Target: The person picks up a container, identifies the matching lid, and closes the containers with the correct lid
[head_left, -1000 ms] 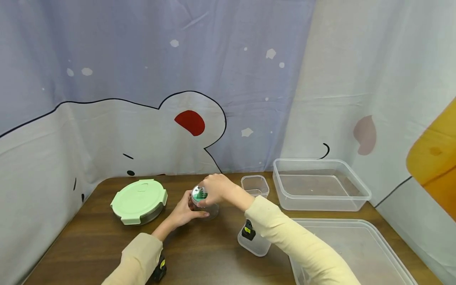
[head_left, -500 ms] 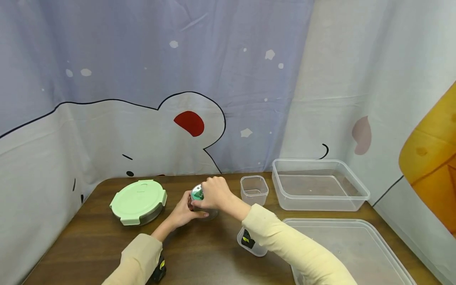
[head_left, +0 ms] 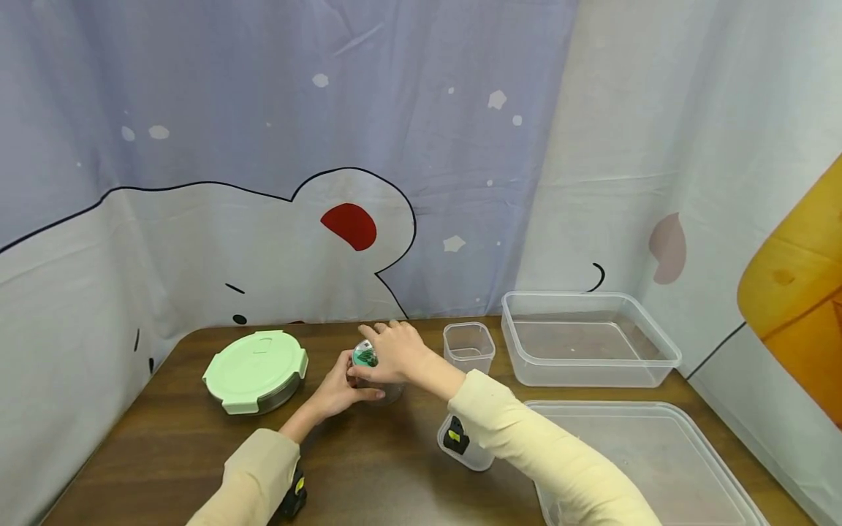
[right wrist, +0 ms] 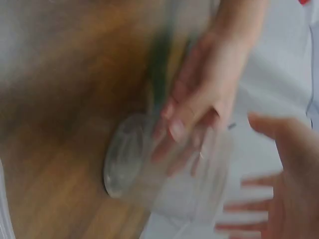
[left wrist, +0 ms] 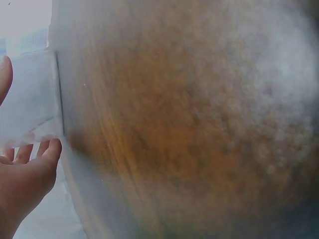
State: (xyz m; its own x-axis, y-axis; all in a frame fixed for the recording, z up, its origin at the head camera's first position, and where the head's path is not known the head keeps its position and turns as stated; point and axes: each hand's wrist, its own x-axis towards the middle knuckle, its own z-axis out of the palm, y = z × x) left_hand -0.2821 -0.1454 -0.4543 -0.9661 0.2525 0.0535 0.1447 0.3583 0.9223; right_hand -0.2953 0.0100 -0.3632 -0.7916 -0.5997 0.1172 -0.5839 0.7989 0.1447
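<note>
A clear round jar (head_left: 393, 394) stands on the wooden table in the head view, its lid (head_left: 365, 355) printed with a green design. My left hand (head_left: 334, 392) holds it round the side, thumb on the near side; the left wrist view catches part of the clear wall (left wrist: 27, 97) between thumb and fingers. Above the lid is my right hand (head_left: 397, 356), partly covering it. In the right wrist view that hand's fingers (right wrist: 249, 205) are spread and blurred beside the jar's top end, and whether they touch it I cannot tell.
On the left sits a round container with a pale green clip lid (head_left: 256, 369). A small clear tub (head_left: 468, 342) and a large clear bin (head_left: 592, 372) stand at the back right. A large flat lid (head_left: 631, 453) and a small lid (head_left: 475, 459), partly under the right forearm, lie nearer.
My right hand has shifted slightly left over the lid, and its fingers have loosened and straightened. The left hand and the jar stay in place.
</note>
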